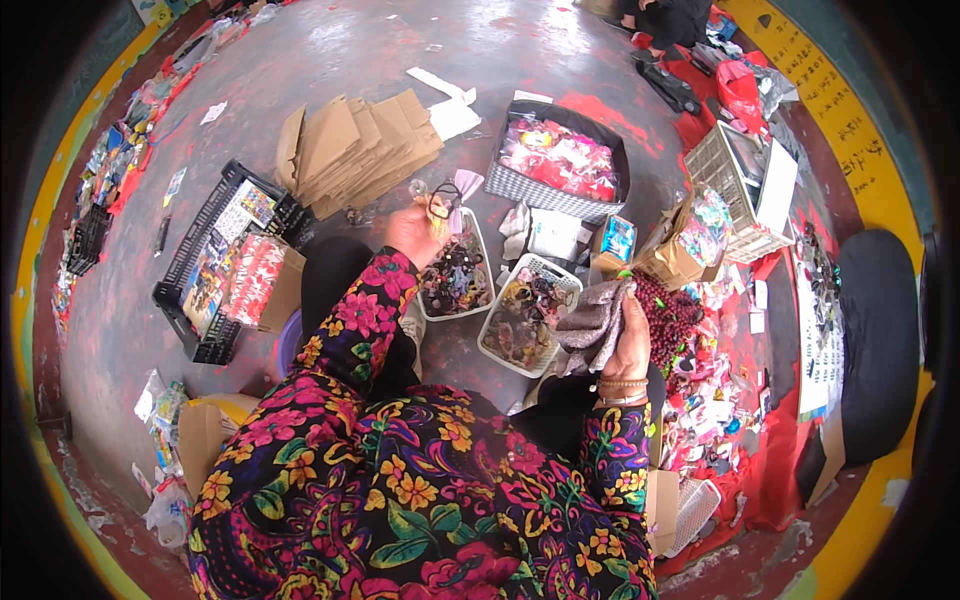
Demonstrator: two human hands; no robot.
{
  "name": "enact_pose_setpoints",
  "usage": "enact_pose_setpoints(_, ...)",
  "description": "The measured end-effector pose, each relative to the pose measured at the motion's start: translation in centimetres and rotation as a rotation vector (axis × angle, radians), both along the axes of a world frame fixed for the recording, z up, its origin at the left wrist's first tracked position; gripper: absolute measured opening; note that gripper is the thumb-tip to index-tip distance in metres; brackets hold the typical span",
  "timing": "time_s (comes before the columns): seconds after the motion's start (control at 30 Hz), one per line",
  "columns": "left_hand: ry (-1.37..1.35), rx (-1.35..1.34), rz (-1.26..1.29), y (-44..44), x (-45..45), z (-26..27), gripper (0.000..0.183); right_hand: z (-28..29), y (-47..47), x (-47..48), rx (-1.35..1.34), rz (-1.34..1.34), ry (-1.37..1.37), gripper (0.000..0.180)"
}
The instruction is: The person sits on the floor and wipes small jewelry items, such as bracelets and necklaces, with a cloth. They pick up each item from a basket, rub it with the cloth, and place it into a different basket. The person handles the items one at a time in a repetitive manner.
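My left hand (411, 234) pinches a small bunch of hair ties (445, 196), with a dark elastic loop and pale pink and yellow fabric pieces showing. Below it is a white plastic basket (491, 276) of mostly dark hair ties. My right hand (628, 341) grips a greyish-mauve cloth (590, 328), which hangs folded beside a second white basket (486, 341). That basket holds brown, yellow and black hair accessories. The cloth's underside is hidden.
Flattened cardboard boxes (367, 150) are stacked ahead. A grey woven bin (555, 197) holds pink packets. At left stands a black crate (196, 277); at right, dark red beaded items (670, 319) and small goods on red cloth (780, 480). Another person (679, 22) sits far right.
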State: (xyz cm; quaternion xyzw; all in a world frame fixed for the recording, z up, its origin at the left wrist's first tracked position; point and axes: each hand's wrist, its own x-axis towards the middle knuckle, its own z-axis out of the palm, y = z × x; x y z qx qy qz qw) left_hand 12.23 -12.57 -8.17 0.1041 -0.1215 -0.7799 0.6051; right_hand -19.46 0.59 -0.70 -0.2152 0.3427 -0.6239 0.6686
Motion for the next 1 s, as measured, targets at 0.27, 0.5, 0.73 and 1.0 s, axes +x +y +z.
enact_pose_setpoints(0.27,0.105,-0.008,-0.176,5.5,-5.2,4.3,0.023,-0.5,0.5,1.6,-0.072,0.168,-0.072,0.039)
enact_pose_setpoints(0.5,0.197,0.034,-0.292,8.0,-8.4,4.1,0.012,-1.0,1.1,5.4,-0.031,0.143,-0.131,0.037)
enact_pose_setpoints(0.73,-0.041,-0.104,-0.400,10.1,-11.4,4.9,0.013,0.0,1.4,6.5,-0.098,0.119,0.050,0.032)
enact_pose_setpoints(1.0,-0.274,0.062,-0.219,10.3,-12.3,5.3,0.017,-0.7,0.9,4.3,-0.103,-0.066,-0.015,0.024)
